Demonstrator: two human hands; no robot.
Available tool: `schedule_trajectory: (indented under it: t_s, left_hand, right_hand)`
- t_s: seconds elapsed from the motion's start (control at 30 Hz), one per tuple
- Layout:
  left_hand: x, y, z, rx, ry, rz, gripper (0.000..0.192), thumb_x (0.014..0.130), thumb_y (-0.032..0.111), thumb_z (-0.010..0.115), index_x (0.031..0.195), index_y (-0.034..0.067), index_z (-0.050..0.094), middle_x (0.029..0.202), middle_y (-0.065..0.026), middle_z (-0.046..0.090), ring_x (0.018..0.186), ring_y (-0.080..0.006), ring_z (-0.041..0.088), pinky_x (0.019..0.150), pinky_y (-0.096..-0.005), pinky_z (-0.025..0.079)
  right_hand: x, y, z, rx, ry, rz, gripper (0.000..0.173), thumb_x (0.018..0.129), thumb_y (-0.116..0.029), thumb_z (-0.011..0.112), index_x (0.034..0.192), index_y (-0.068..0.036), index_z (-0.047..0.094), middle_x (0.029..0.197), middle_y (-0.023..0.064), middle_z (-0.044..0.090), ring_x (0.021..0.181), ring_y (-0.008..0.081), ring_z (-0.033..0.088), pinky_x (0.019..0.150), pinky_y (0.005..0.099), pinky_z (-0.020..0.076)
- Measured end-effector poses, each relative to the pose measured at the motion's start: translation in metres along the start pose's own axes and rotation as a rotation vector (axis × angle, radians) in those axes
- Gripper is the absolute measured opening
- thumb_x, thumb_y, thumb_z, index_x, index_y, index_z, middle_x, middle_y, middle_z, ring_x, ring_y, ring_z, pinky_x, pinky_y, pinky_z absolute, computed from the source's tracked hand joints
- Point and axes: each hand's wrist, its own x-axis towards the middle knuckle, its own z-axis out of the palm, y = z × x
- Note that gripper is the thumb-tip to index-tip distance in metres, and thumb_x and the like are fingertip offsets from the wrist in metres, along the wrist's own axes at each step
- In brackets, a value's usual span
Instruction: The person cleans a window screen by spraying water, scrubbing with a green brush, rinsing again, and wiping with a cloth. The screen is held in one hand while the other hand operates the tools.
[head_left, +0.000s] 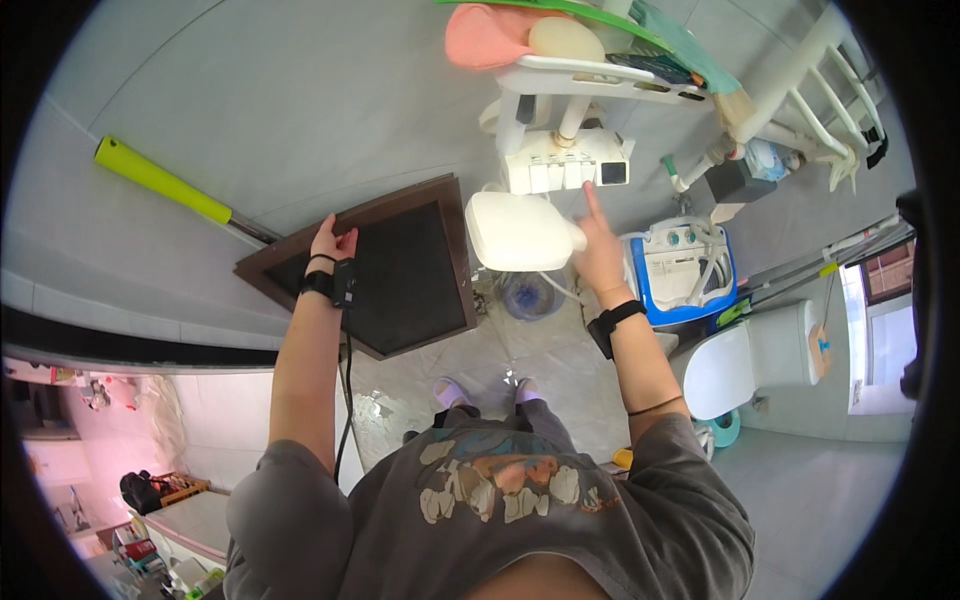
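A window screen with dark mesh and a brown frame (466, 259) stands tilted at the wall. My left hand (334, 238) is at its upper edge, thumb up and fingers bent; whether it grips the frame cannot be told. My right hand (602, 251) holds the handle of a white square shower head (516, 232), which faces left of the hand. The index finger of that hand is stretched out to the keys of a white shower control panel (566, 163), its tip at one key beside a small dark display. Both wrists wear black straps.
A rack (600, 69) with cloths hangs above the panel. A blue-and-white washing machine (682, 274) and a toilet (720, 371) are at the right. A clear basin (529, 294) sits on the wet tiled floor (480, 360). A pole with a lime-green grip (161, 178) leans left.
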Motion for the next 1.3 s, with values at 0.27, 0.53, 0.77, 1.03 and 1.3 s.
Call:
schedule_trajectory:
  t_s: [0.27,0.53,0.77,1.03,1.3]
  left_hand:
    - [-0.052,0.001,-0.015,0.093,-0.125,0.020,0.050,0.085,0.047,0.066,0.084,-0.001,0.053,0.081,-0.0170,0.059,0.082,-0.0316,0.061,0.081,-0.0438,0.055]
    - [-0.177,-0.170,-0.080,0.111,-0.371,-0.052,0.061,0.094,0.060,0.038,0.132,0.014,0.049,0.137,-0.0095,0.047,0.127,-0.0299,0.042,0.108,-0.0484,0.028]
    - [-0.241,-0.134,-0.081,-0.127,-0.830,-0.124,0.061,0.098,0.052,0.036,0.133,0.005,0.050,0.133,-0.0144,0.054,0.120,-0.0320,0.053,0.100,-0.0458,0.043]
    - [-0.259,-0.103,-0.144,-0.084,-0.624,0.142,0.041,0.098,0.028,0.045,0.128,0.003,0.053,0.128,-0.0092,0.058,0.117,-0.0251,0.055,0.100,-0.0388,0.043]
    - [-0.222,-0.030,-0.226,-0.099,-0.736,0.086,0.042,0.100,0.030,0.041,0.134,0.005,0.047,0.136,-0.0079,0.051,0.126,-0.0238,0.046,0.108,-0.0405,0.033]
  right_hand:
    - [-0.043,-0.015,0.010,0.110,-0.072,-0.009,0.035,0.068,-0.013,0.072,0.099,-0.007,0.056,0.084,0.0122,0.062,0.080,0.0354,0.060,0.069,0.0428,0.0475]
    - [-0.069,-0.044,0.004,0.460,-0.466,-0.113,0.039,0.074,-0.020,0.072,0.104,-0.003,0.052,0.099,0.0170,0.053,0.092,0.0404,0.056,0.074,0.0446,0.0485]
    - [-0.108,-0.100,-0.022,0.596,-0.417,-0.320,0.043,0.068,-0.013,0.074,0.103,-0.005,0.050,0.090,0.0137,0.059,0.081,0.0369,0.062,0.066,0.0441,0.0516]
    - [-0.116,-0.171,-0.006,0.511,-0.061,-0.387,0.042,0.064,-0.010,0.075,0.099,-0.005,0.052,0.081,0.0130,0.059,0.073,0.0328,0.062,0.063,0.0409,0.0498]
    - [-0.118,-0.257,0.022,0.365,-0.108,-0.419,0.041,0.063,-0.009,0.076,0.096,-0.005,0.052,0.081,0.0121,0.059,0.071,0.0329,0.061,0.062,0.0396,0.0497]
